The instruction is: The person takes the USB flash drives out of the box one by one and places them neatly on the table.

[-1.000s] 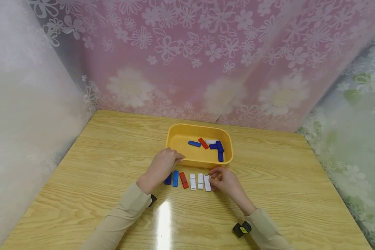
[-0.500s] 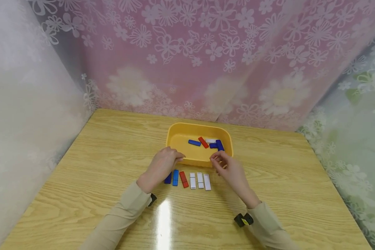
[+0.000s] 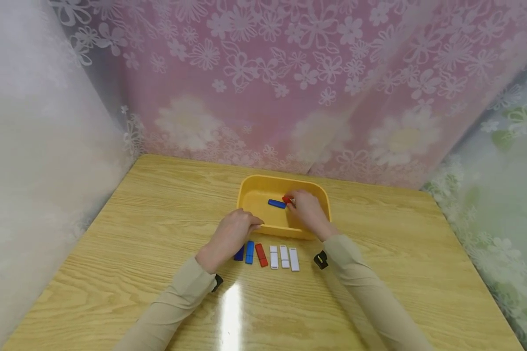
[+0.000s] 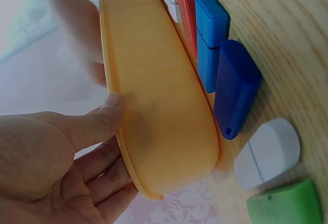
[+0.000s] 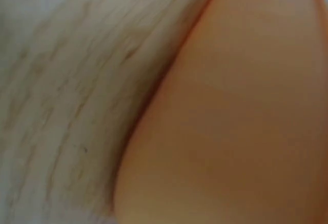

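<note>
My left hand (image 3: 230,236) pinches the near rim of a yellow plastic bin (image 3: 285,231), thumb outside and fingers inside, as the left wrist view shows. Inside the bin my right hand (image 3: 307,209) has its thumb and fingertips around a red USB stick (image 3: 286,199), whose end shows at the fingers. Just left of it lies a blue USB stick (image 3: 276,204). The other sticks in the bin are hidden behind the right hand. The right wrist view catches only the bin's outer wall (image 5: 220,121) and some tabletop, blurred.
Before the bin runs a row of capped USB sticks: dark blue (image 3: 239,253), light blue (image 3: 249,252), red (image 3: 261,255) and three white, the rightmost white one (image 3: 294,259) included. A white stick (image 4: 269,152) and a green one (image 4: 284,206) show in the left wrist view.
My right hand has left the rightmost white stick in the row and reached forward into the bin, to the red stick. The left hand stays on the rim.
</note>
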`<state>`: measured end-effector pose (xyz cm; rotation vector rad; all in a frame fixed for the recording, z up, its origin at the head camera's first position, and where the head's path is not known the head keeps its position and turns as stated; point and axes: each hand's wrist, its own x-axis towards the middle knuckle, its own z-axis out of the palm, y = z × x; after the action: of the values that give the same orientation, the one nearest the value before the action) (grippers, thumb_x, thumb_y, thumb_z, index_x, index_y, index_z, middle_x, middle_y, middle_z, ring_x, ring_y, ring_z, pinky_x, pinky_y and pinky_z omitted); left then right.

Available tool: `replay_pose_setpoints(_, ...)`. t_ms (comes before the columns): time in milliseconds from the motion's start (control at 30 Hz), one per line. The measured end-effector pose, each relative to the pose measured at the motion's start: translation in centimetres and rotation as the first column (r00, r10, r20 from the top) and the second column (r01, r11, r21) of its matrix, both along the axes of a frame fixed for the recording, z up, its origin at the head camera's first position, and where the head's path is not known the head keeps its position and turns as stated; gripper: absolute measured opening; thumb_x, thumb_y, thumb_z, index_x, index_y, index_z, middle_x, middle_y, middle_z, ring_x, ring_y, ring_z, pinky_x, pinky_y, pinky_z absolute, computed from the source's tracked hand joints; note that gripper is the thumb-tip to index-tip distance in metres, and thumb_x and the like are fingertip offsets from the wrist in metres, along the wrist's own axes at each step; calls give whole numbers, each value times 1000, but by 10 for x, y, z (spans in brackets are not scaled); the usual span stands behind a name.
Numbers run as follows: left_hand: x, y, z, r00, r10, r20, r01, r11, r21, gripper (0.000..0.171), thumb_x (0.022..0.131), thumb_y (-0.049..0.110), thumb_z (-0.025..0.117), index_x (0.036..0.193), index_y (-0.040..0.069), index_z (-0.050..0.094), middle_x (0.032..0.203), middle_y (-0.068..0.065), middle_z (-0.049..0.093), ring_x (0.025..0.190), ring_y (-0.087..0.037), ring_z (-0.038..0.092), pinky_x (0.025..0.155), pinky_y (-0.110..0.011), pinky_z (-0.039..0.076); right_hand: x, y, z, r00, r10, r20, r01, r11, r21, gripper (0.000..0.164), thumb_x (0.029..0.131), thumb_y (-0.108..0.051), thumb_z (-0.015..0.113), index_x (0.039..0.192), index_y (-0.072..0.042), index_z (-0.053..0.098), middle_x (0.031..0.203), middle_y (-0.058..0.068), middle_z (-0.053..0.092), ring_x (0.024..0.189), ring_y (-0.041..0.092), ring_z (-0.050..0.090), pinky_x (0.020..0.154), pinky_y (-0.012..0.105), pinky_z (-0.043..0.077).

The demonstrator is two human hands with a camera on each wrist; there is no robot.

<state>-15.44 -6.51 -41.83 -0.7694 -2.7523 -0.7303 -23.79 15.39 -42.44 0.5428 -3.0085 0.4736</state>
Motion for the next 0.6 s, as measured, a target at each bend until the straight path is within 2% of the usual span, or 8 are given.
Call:
replay_pose_setpoints(167, 1, 1, 0, 1000, -2, -18, 1, 1000, -25, 12, 94, 13, 72, 100, 9, 82, 91, -7, 76, 82, -23, 70, 79, -38, 58, -9, 0, -11, 999, 16, 29, -18, 999, 48, 25, 95, -4, 69, 119, -3, 71, 113, 16, 71, 104, 34, 67, 93, 49, 54)
replay_pose_setpoints(300, 0, 2, 0, 1000, -2, -23, 1, 999, -40, 13, 95, 15, 71, 100, 9, 82, 91, -7, 76, 82, -23, 69, 79, -38, 58, -8, 0, -11, 999, 12, 49, -14, 999, 47, 31, 93, -4, 70, 124, -5, 70, 105, 15, 70, 95, 32, 66, 84, 47, 56)
replay_pose_setpoints(467, -1, 1, -1, 999, 8, -34, -9, 999, -44, 12, 94, 14, 72, 100, 10, 82, 91, -6, 76, 82, -23, 70, 81, -38, 58, -6, -2, -6, 991, 20, 134, -28, 998, 60, 33, 90, -2, 70, 123, -8, 71, 97, 14, 65, 87, 28, 61, 74, 43, 54)
replay_pose_setpoints(533, -1, 1, -1, 999, 10, -40, -11, 999, -44, 11, 94, 13, 73, 100, 10, 82, 90, -6, 76, 82, -23, 70, 82, -39, 58, -4, -1, -4, 988, 15, 154, -23, 999, 46, 31, 90, -3, 72, 120, -8, 72, 97, 14, 66, 89, 28, 62, 75, 43, 54)
replay_pose_setpoints(600, 0, 1, -1, 1000, 9, -29, -10, 999, -34, 12, 94, 13, 72, 100, 9, 82, 91, -7, 76, 82, -23, 70, 82, -39, 58, 0, 2, -2, 986, -3, 164, 5, 1000, -9, 29, 91, -5, 71, 120, -8, 71, 98, 13, 69, 91, 28, 65, 76, 42, 54)
